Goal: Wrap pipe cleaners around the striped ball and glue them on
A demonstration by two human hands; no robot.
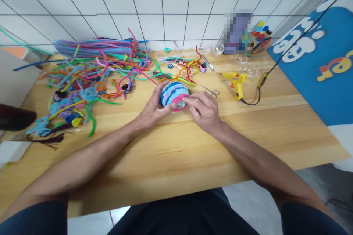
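"Where's the striped ball (171, 92)?"

"Middle of the frame, just above centre, blue, lilac and white bands around it. The left hand (153, 107) is wrapped about its left side, thumb along the near edge."

"And the right hand (204, 109)?"

"Fingers bent, tips touching the pink coil (176, 100) on the ball's near face. Whether they pinch it, I can't tell from here."

"What's close by?"

"Small scissors (214, 93) lie on the counter (165, 158), just right of the ball. Farther toward the right, a yellow glue gun (237, 84) with a black cord."

"And over on the left?"

"A tangle of coloured pipe cleaners (91, 77) across the left and upper left, with a straighter bundle (96, 48) behind, near the tiled wall (176, 2) up top."
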